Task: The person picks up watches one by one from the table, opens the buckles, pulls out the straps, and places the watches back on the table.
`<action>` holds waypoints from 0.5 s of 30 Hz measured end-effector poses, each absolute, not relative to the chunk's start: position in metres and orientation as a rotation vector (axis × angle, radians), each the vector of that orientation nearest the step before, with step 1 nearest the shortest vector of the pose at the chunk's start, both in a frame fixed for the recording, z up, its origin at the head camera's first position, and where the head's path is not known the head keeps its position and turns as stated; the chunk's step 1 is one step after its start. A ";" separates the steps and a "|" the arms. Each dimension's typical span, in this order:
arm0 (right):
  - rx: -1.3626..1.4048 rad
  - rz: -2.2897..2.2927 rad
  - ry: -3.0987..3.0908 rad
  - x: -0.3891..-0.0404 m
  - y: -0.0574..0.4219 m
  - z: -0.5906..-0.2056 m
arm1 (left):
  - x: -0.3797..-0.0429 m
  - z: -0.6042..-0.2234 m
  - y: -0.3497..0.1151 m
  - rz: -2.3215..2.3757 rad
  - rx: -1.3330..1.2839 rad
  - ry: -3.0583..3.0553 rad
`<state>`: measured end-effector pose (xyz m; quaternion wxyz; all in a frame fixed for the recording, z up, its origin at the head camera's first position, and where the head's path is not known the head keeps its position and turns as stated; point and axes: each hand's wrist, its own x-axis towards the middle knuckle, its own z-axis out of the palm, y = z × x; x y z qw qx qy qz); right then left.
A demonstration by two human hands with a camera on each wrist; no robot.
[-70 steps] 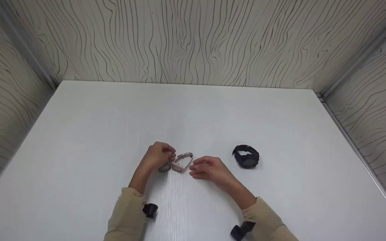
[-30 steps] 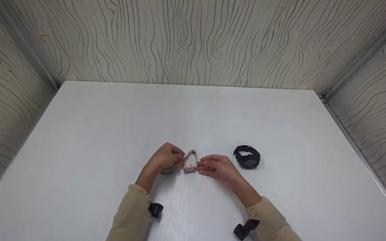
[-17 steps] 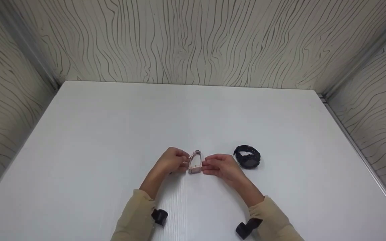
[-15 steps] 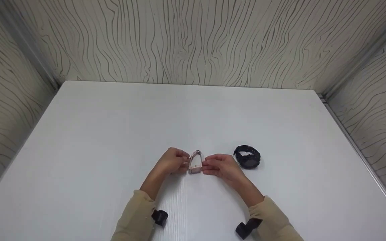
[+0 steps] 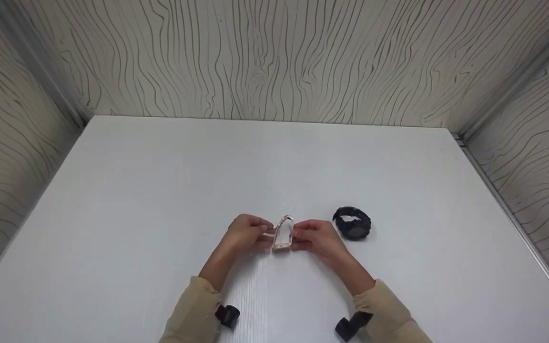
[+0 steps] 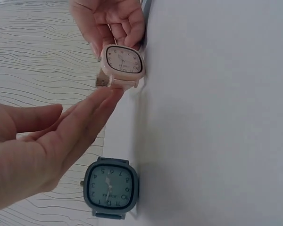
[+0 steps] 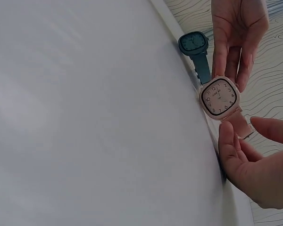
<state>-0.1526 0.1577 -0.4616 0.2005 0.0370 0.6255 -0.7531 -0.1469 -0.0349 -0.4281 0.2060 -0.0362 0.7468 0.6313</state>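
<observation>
A pink wristwatch (image 5: 282,247) with a rounded square face stands on its side, strap closed in a loop, between both hands. My right hand (image 5: 321,238) pinches its strap from the right, thumb and fingers on either side. From the left, my left hand (image 5: 246,232) touches it with nearly straight fingertips; in the left wrist view the thumb stands apart from the fingers. A teal wristwatch (image 6: 111,188) of similar shape is close by the left hand, and also shows behind the pink one in the right wrist view (image 7: 194,43). In the head view the left hand hides it.
A black wristwatch (image 5: 352,223) with its strap looped lies to the right of the right hand. Everything is on a white table (image 5: 160,166), enclosed by wood-patterned panels (image 5: 274,57) at the back and sides.
Both hands have come together, the left shifting right with the pink wristwatch. The watch has turned upright and its face has tipped away from the head view. The black wristwatch has stayed put.
</observation>
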 end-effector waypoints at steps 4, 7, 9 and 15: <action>0.092 -2.091 1.763 -0.152 0.158 -0.461 | -0.145 -0.429 -0.035 1.790 -0.070 2.061; 0.091 -2.076 1.782 -0.152 0.158 -0.459 | -0.143 -0.429 -0.035 1.810 -0.056 2.043; 0.088 -2.066 1.797 -0.151 0.159 -0.456 | -0.143 -0.427 -0.035 1.824 -0.065 2.029; 0.016 -2.068 1.827 -0.150 0.162 -0.438 | -0.141 -0.417 -0.038 1.907 -0.095 1.958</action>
